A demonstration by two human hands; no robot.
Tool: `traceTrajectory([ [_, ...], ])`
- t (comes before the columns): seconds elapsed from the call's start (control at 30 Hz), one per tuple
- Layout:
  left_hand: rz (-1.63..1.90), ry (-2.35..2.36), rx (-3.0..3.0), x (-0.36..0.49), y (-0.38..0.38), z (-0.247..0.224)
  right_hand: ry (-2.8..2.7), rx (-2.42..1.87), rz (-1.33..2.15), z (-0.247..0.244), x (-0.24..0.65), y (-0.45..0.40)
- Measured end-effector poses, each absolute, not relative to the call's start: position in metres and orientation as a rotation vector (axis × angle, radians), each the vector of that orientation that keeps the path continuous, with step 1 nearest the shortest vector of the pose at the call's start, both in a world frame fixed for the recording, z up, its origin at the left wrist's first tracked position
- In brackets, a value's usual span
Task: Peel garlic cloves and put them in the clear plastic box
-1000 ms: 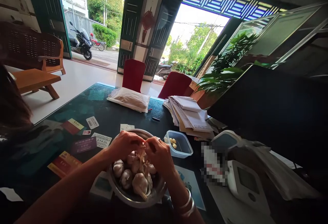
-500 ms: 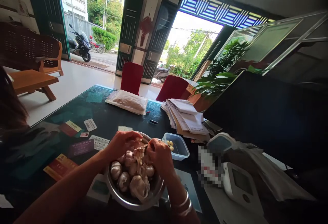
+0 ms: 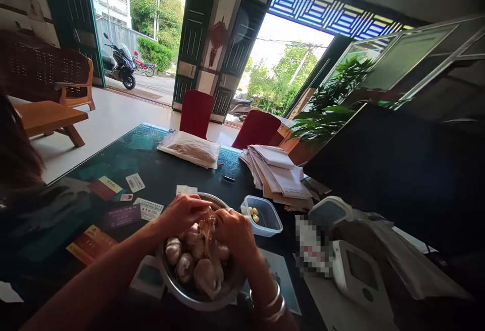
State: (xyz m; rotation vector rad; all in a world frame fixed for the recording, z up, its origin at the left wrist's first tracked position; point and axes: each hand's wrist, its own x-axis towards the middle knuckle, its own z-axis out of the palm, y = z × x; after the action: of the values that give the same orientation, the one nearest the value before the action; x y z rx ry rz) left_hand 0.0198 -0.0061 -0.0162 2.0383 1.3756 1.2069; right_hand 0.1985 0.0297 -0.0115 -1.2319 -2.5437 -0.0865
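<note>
Occupying the far left were a bench and, in front of it, a low table. A scooter stood outside the open doorway. On the left part of the desk lay several cards, among them an orange card and a purple card.

The left hand was positioned over the far left part of the bowl, palm down, with its fingers bent and reaching toward the right hand. Whether its fingertips were clamped on anything could not be told. Beyond the bowl, a packet rested near the far edge of the desk, in front of a red chair.

The garlic lay in the bowl as whole bulbs, grouped below and between the hands. A pen lay beyond the bowl.

The right hand was over the right part of the bowl, fingers curled and close together; what they gripped was hidden. A bangle encircled its wrist. Just beside this hand, the box contained pale cloves. Behind the box lay stacked papers. Farther right were a white device and a dark screen.
</note>
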Motion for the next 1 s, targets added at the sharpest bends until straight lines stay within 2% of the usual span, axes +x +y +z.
traceTrajectory([
  [0.17,1.13,1.393,2.093,0.02,-0.009,-0.012,-2.283,-0.915,0.181,-0.008,0.195,0.025],
  [0.4,1.115,1.409,2.149,0.021,-0.007,-0.017,-2.259,-0.742,0.278,-0.013,0.195,0.025],
  [0.57,1.117,1.37,2.175,0.022,-0.007,-0.018,-2.289,-0.706,0.236,-0.012,0.196,0.026],
  [0.83,1.063,1.331,2.254,0.02,-0.006,-0.018,-2.329,-0.707,-0.04,-0.018,0.193,0.027],
  [1.0,1.15,1.316,2.168,0.02,-0.003,-0.02,-2.26,-0.726,0.059,-0.017,0.193,0.029],
])
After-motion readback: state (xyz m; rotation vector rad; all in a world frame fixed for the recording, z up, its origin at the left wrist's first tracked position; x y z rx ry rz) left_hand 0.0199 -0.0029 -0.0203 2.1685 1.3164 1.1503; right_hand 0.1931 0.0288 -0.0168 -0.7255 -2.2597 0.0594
